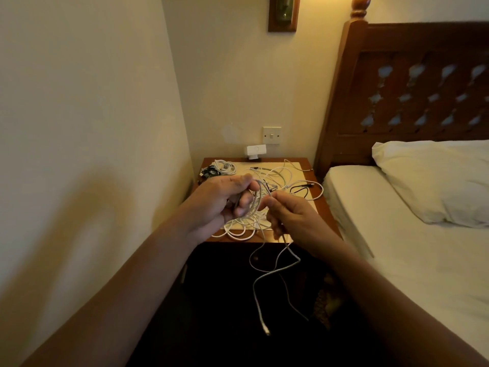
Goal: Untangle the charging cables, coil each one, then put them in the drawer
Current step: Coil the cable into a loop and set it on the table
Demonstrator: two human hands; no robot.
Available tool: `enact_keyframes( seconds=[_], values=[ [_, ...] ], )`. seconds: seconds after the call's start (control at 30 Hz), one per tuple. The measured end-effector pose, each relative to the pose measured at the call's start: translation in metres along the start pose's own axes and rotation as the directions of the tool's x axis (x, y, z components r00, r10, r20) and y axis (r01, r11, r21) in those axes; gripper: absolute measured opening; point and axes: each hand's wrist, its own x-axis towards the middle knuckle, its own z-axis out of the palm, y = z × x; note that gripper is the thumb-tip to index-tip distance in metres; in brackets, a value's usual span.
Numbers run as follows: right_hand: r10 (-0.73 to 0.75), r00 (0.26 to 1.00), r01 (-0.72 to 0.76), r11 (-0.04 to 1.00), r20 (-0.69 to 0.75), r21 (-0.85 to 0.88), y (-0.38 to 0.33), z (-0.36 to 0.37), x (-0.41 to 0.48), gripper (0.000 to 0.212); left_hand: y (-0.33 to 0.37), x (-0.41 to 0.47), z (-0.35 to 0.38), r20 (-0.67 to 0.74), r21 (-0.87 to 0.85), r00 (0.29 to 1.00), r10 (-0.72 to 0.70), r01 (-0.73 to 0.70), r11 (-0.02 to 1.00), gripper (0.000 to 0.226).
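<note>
Head view, nearest first: the free tail of a white charging cable (258,300) hangs in loose bends in front of the nightstand's dark front, with its plug (267,331) at the lowest point. A thinner strand hangs alongside it, and I cannot tell whether that is the same cable or a second one.

Both strands rise to the right hand (291,215), which pinches the cable between thumb and curled fingers just above the front edge of the nightstand (326,221). Just beside it, the left hand (222,205) has its fingers curled around several finished loops (258,200) that stand roughly upright. The two hands are almost touching, with only a short run of cable between them.

The uncoiled length therefore lies straight below the right hand, running roughly vertically and toward the person. The right hand is nearer to it. I judge that the next wrap calls for the right hand to slide down the tail and carry it up around the loops while the left hand keeps them together.

Behind the hands, a tangle of white cables (277,176) spreads over the middle of the top. A black cable (301,190) runs through it toward the right edge. A bundle of cables (219,168) sits at the far left corner, and a white adapter (256,151) is at the far edge. No drawer can be made out in the darkness below.
</note>
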Motion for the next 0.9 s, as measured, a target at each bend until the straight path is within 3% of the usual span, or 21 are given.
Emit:
enact_keyframes(
  seconds=[0.13, 0.23, 0.3, 0.43, 0.6, 0.73, 0.9],
  values=[
    [-0.028, 0.999, 0.019, 0.975, -0.033, -0.223, 0.018, 0.014, -0.007, 0.026, 0.007, 0.005, 0.003, -0.068, -0.235, 0.992, 0.102, -0.115, 0.965, 0.027],
    [0.08, 0.99, -0.013, 0.864, 0.112, -0.504, 0.018, 0.027, -0.02, 0.024, 0.012, 0.013, 0.0, -0.167, -0.279, 0.965, 0.203, -0.244, 0.929, 0.026],
    [0.159, 0.966, -0.012, 0.814, 0.202, -0.58, 0.003, 0.033, -0.031, 0.023, 0.011, 0.019, -0.002, -0.229, -0.122, 0.933, 0.276, -0.309, 0.943, 0.025],
    [0.078, 0.968, 0.109, 0.729, 0.239, -0.676, -0.057, 0.033, -0.039, 0.031, -0.014, 0.022, -0.007, -0.169, 0.406, 0.93, 0.327, -0.237, 0.883, 0.027],
    [-0.088, 0.991, 0.133, 0.721, 0.1, -0.68, -0.082, 0.002, -0.021, 0.025, -0.033, 0.011, -0.012, 0.028, 0.545, 0.986, 0.164, -0.153, 0.824, 0.034],
    [-0.187, 0.982, 0.143, 0.774, -0.007, -0.617, -0.063, -0.021, -0.002, 0.015, -0.039, -0.006, -0.018, 0.115, 0.333, 0.993, 0.02, -0.058, 0.941, 0.045],
    [-0.1, 0.995, 0.078, 0.882, -0.023, -0.465, -0.024, -0.01, -0.001, 0.022, -0.026, -0.013, -0.018, 0.119, 0.0, 0.988, 0.102, -0.103, 0.995, 0.04]
  ],
)
